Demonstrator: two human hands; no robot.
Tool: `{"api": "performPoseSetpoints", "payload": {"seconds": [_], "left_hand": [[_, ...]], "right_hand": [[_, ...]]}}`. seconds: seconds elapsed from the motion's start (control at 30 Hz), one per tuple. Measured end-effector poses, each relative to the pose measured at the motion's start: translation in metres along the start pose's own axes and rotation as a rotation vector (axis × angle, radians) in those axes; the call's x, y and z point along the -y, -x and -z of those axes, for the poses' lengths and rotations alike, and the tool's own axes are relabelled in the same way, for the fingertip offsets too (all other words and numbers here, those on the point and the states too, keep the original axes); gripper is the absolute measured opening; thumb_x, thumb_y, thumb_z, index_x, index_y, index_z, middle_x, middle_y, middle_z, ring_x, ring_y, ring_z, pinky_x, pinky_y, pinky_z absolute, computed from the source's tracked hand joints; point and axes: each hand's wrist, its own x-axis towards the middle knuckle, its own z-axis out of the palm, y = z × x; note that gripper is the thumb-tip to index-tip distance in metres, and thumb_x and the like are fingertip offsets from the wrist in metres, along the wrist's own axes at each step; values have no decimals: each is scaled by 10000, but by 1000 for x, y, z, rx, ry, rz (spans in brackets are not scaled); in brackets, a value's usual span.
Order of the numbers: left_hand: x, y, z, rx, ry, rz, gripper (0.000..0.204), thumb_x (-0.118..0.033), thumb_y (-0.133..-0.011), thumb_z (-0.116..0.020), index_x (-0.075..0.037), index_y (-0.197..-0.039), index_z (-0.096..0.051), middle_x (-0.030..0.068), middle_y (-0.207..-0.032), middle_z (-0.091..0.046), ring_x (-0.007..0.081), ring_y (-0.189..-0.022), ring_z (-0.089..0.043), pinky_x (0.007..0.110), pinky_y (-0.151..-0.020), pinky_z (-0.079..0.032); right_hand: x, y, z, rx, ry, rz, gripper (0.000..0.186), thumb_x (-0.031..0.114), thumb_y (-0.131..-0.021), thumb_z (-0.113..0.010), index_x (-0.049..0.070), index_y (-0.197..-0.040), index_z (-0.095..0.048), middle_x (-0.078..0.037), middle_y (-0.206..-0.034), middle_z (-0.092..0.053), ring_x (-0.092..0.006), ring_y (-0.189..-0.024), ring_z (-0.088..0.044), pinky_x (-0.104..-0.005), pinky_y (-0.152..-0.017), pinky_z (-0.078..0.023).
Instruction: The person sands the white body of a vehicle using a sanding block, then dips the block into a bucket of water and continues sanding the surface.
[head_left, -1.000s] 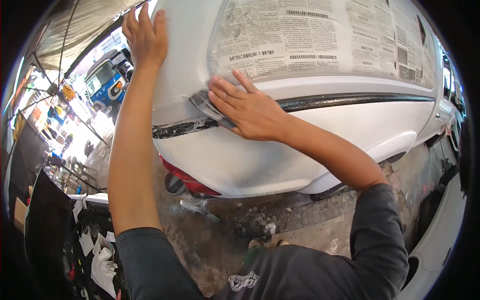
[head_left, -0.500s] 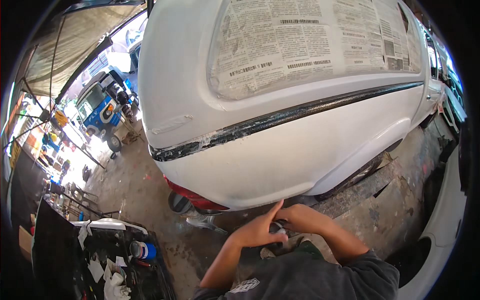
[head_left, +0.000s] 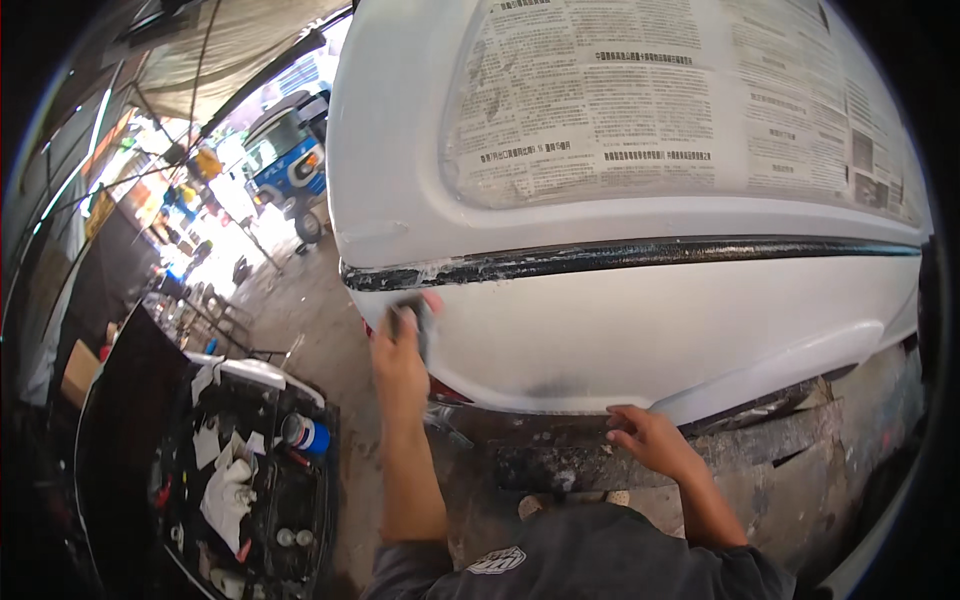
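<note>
- Near left, I see one black work surface (head_left: 285,490) carrying one blue can (head_left: 308,434) and one crumpled white cloth (head_left: 228,497).
- Far left, I count one blue vehicle (head_left: 287,168).
- Right of those, I have the left hand (head_left: 402,375) raised, forearm nearly upright, fingers clamped on one dark pad (head_left: 416,322); it is blurred, and I cannot tell whether the pad touches the panel.
- The pad is at the left end of one white car body (head_left: 620,325), just below one black strip (head_left: 600,258); newspaper (head_left: 600,110) covers the window above.
- Farther right, I see the right hand (head_left: 650,442) low by the body's bottom edge, thumb and fingers apart, forearm slanting up leftward.
</note>
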Motion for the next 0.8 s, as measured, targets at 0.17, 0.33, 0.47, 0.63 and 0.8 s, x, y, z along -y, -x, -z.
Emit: {"api": "performPoseSetpoints", "payload": {"seconds": [0.17,0.33,0.47,0.63,0.8], "left_hand": [[-38,-63,-33,-266,-283,-274,300,-270,-1034,-592,-28,-1209,-630,61,-980,-681,130,-838,-618,300,-754,-504],[-42,-78,-81,-396,-665,-370,394,-313,-1004,-627,34,-1185,-587,188,-932,-693,340,-814,-666,418,-822,-512],[-43,-75,-95,-398,-649,-105,400,-356,-974,-666,21,-1086,-590,200,-858,-690,361,-821,-670,423,-802,-505],[-27,-74,-95,-509,-647,-307,397,-372,-937,-717,9,-970,-609,191,-843,-687,315,-771,-649,417,-752,-500],[-37,-93,-98,-588,-545,-301,362,-330,-917,-747,2,-911,-602,134,-814,-673,240,-743,-610,376,-724,-487]], "right_hand": [[-30,11,1,150,-53,110,370,261,-948,-710,41,-1242,-665,-167,-1130,-727,-329,-999,-721,-411,-848,-565],[-51,7,18,188,13,313,332,214,-962,-699,51,-1250,-669,-132,-1120,-736,-291,-956,-731,-395,-802,-573],[-58,-7,36,206,51,412,326,235,-966,-692,57,-1238,-675,-143,-1124,-731,-333,-956,-719,-414,-819,-568],[-55,-29,40,260,9,503,303,243,-963,-689,55,-1200,-684,-149,-1106,-727,-352,-952,-706,-430,-821,-561],[-49,-44,42,314,-8,554,292,232,-963,-683,51,-1192,-686,-152,-1083,-724,-354,-955,-700,-436,-825,-558]]}}
